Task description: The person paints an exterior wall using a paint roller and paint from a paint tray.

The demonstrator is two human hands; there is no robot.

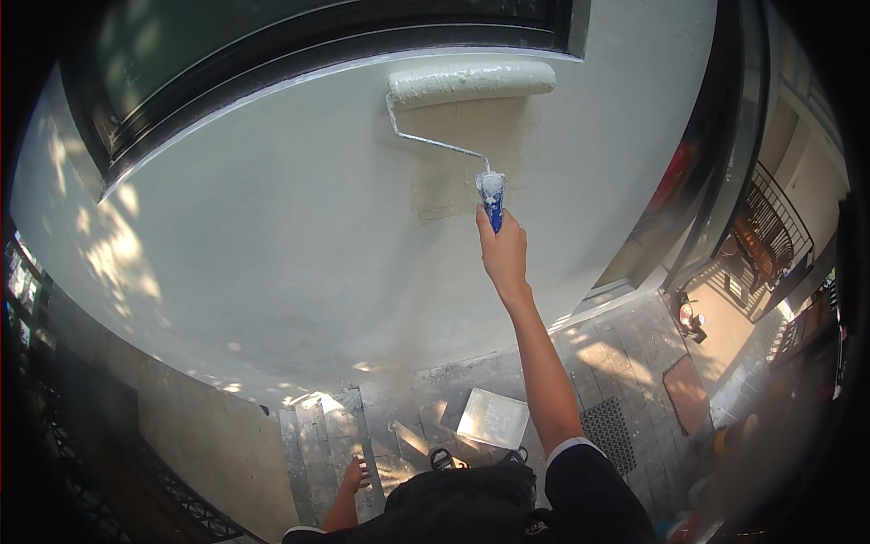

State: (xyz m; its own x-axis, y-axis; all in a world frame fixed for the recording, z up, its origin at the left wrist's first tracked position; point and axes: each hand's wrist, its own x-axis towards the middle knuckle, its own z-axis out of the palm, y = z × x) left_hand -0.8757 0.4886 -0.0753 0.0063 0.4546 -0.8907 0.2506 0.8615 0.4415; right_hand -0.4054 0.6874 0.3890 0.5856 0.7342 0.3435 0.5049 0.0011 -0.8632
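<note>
My right hand is closed round the blue handle of a paint roller, arm stretched up and forward. The roller's white, paint-wet sleeve lies level against the pale grey-white wall, just under the window frame. Its bent wire runs down from the sleeve's left end to the paint-smeared handle. Below the sleeve, a beige patch of a darker tone shows on the wall. My left hand hangs low beside my body, away from the wall, its fingers loosely apart and holding nothing.
A dark-framed window sits above the roller. On the paved floor by my feet lies a white square board or lid. To the right are a dark perforated mat, a reddish-brown mat and a glass door. A low wall stands left.
</note>
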